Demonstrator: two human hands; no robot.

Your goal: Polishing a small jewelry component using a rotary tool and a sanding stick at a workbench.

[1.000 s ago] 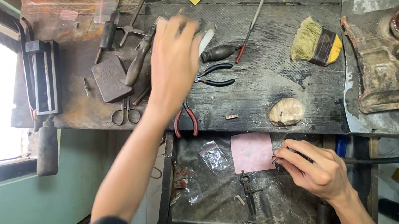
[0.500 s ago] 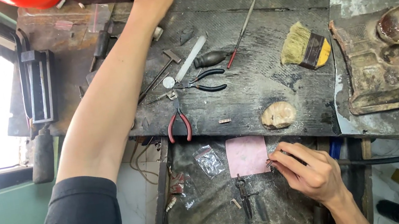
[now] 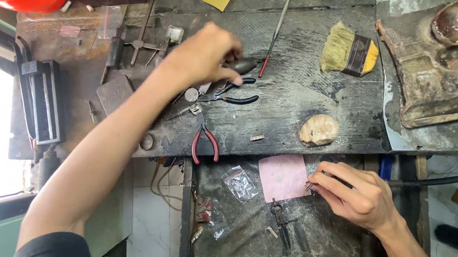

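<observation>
Two bare hands are at work over a scarred, dark wooden bench (image 3: 309, 98). The left hand (image 3: 207, 53) is curled down over a black-handled tool (image 3: 243, 64), fingertips closing on its rounded grip; black-handled pliers (image 3: 230, 95) lie just beneath. The right hand (image 3: 357, 197) pinches a small metal piece (image 3: 310, 185) between thumb and fingers, at the edge of a pink square sheet (image 3: 283, 177) in the grimy metal tray (image 3: 244, 229). Red-handled pliers (image 3: 204, 141) lie near the bench edge. A slim red-tipped file (image 3: 274, 37), a straw-bristled brush (image 3: 349, 50) and a pale rounded lump (image 3: 319, 129) lie further right.
</observation>
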